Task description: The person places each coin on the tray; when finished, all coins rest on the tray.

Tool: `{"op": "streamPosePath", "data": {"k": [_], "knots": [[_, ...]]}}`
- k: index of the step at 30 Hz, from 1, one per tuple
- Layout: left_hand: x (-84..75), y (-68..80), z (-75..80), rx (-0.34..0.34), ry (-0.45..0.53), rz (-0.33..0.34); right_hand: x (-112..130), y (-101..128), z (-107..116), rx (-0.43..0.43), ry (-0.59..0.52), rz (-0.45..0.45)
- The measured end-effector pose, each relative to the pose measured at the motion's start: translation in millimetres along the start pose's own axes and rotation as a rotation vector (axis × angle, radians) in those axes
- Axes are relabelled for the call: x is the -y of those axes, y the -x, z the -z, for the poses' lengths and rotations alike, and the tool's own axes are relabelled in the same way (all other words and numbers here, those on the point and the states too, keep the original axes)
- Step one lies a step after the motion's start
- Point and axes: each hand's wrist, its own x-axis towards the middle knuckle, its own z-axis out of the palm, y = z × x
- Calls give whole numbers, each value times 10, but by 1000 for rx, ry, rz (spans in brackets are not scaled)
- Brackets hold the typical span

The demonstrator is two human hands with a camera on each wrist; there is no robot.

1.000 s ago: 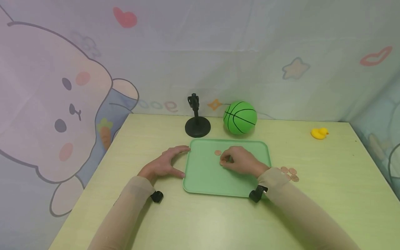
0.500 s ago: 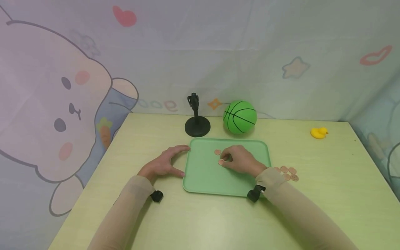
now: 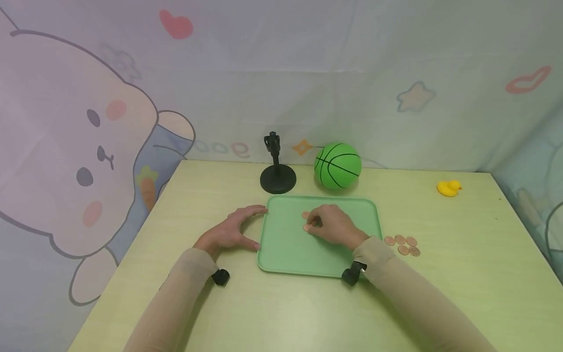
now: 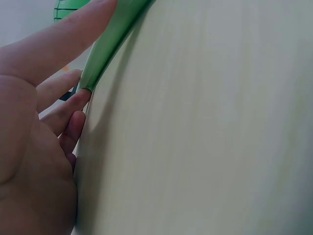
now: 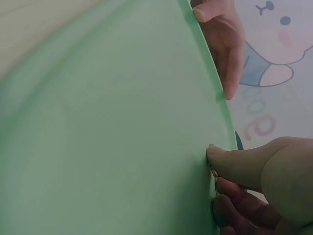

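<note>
A copper-coloured coin [image 3: 306, 228] is pinched between the thumb and fingers of my right hand [image 3: 334, 225], low over the green tray [image 3: 290, 252]. Just behind it on the tray lies another coin [image 3: 305, 215], partly overlapped by my fingers in the head view. From the right wrist view, only a thin edge of the held coin [image 5: 214, 170] shows by the thumb tip. My left hand [image 3: 228, 230] spreads its thumb and fingers along the tray's left rim, fingertips right at the edge; the left wrist view has the tray rim [image 4: 105, 58] beside them.
Several similar coins [image 3: 400, 239] lie on the table [image 3: 281, 313] right of the tray. Behind the tray stand a black stand with a round base [image 3: 278, 179] and a green ball [image 3: 337, 166]. A yellow toy duck [image 3: 448, 188] sits at the back right.
My right hand has shifted slightly left with the coin, closer to the coin lying on the tray. Its sleeve has uncovered more of the coins at the right. My left hand stays put.
</note>
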Motion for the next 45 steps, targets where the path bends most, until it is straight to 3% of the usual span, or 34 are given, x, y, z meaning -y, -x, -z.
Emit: {"op": "streamPosePath", "data": {"k": [21, 32, 45], "knots": [[5, -7, -5, -2, -11, -14, -33, 12, 49, 8, -65, -12], [9, 2, -11, 0, -17, -21, -348, 202, 373, 23, -68, -8], [33, -11, -6, -6, -15, -23, -692, 554, 794, 21, -80, -104]]}}
